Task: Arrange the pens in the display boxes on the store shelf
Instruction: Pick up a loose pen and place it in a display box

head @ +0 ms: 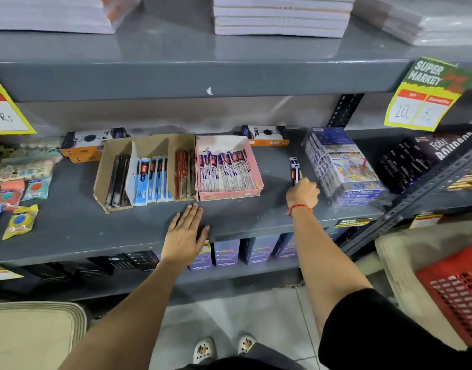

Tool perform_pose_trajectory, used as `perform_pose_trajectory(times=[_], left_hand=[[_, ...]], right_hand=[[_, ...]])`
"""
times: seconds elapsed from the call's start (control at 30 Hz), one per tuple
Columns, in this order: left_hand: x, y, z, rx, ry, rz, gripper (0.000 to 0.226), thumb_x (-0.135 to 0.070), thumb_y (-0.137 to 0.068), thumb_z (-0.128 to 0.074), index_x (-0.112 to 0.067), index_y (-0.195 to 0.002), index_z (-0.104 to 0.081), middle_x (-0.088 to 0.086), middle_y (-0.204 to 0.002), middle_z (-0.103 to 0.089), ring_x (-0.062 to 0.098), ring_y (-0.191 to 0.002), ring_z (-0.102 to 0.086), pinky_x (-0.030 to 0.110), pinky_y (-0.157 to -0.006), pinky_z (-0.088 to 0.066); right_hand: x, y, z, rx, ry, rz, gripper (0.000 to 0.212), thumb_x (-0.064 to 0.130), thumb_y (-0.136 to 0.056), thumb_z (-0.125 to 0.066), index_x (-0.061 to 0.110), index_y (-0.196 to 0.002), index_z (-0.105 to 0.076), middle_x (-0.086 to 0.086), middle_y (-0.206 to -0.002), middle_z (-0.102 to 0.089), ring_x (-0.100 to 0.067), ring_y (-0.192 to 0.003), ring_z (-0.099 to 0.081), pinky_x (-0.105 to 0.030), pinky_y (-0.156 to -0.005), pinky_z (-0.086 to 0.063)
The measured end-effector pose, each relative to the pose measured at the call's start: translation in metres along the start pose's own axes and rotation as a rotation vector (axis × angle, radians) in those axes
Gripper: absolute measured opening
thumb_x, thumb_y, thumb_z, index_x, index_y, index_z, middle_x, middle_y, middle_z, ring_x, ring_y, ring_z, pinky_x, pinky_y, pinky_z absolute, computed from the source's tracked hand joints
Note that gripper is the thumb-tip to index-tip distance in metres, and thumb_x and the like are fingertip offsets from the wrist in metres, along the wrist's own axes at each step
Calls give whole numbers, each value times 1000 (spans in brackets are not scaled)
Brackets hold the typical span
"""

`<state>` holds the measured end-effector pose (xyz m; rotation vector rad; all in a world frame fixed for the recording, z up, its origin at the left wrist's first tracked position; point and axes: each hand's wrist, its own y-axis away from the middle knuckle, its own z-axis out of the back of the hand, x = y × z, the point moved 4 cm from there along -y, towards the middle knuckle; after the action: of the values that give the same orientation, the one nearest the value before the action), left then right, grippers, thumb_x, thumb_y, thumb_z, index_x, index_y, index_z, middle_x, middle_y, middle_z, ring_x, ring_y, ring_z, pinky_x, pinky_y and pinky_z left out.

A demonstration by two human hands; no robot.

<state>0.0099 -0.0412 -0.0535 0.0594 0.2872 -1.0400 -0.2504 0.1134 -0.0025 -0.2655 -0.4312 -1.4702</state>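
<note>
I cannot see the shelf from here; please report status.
Left hand flat on shelf, empty. Right hand gripping pen packs. Pink box path clear.

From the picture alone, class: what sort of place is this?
Most likely a shop's stationery aisle: a "Super Market" price tag hangs from the grey shelf, which holds display boxes of packaged pens, with a red basket nearby.

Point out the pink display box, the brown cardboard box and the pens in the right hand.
pink display box (pixel 257 166): head view, on its right side wall.
brown cardboard box (pixel 99 175): head view, on its left outer wall.
pens in the right hand (pixel 294 166): head view, on the packets above the fingers.
</note>
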Motion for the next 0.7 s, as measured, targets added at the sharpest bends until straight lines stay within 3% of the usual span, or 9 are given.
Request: perform_pose_trajectory(times=[0.3, 0.43, 0.5, 0.57, 0.63, 0.7], left_hand=[[-2, 2, 3, 19, 7, -2, 73, -53, -91, -10, -3, -137, -37, 17, -145, -38, 28, -136, -32, 44, -112, -20], [-2, 3, 6, 34, 28, -9, 86, -59, -88, 5, -2, -138, -37, 16, -145, -38, 28, -137, -31, 43, -113, -19], [0, 4, 8, 36, 42, -11, 84, -60, -89, 1, -2, -138, -37, 16, -146, -37, 28, -137, -29, 43, -113, -19], [4, 6, 10, 43, 51, -18, 77, -56, -91, -9, -1, -136, -38, 16, -145, -40, 28, -137, -31, 44, -113, -22], [12, 11, 15, 50, 42, -25, 79, -56, -92, -6, 0, -134, -42, 17, -142, -44, 29, -134, -36, 45, -111, -27], [22, 17, 20, 45, 40, -16, 83, -57, -92, -1, 1, -130, -47, 18, -138, -49, 31, -129, -42, 48, -108, -31]], right_hand=[[0, -2, 9, 71, -236, -27, 31, 9, -90, -60, -6, -117, -58, -29, -122, -60, -43, -113, -59, -44, -94, -51], [32, 4, 24, -45, -439, 99, 18, 12, -89, -63, -4, -84, -69, -30, -90, -68, -39, -84, -66, -37, -79, -55], [58, 12, 31, -58, -561, 157, 18, 13, -87, -68, -5, -90, -74, -28, -91, -73, -35, -82, -69, -27, -72, -49], [88, 23, 28, -2, -664, 193, 22, 13, -84, -71, -2, -98, -74, -23, -98, -75, -26, -81, -68, -24, -74, -50], [121, 41, 11, 153, -731, 221, 22, 12, -83, -72, -2, -100, -74, -18, -96, -75, -18, -79, -62, -18, -75, -50], [150, 68, -10, 317, -765, 282, 22, 9, -82, -73, -7, -98, -74, -13, -83, -68, -12, -67, -55, -12, -60, -47]])
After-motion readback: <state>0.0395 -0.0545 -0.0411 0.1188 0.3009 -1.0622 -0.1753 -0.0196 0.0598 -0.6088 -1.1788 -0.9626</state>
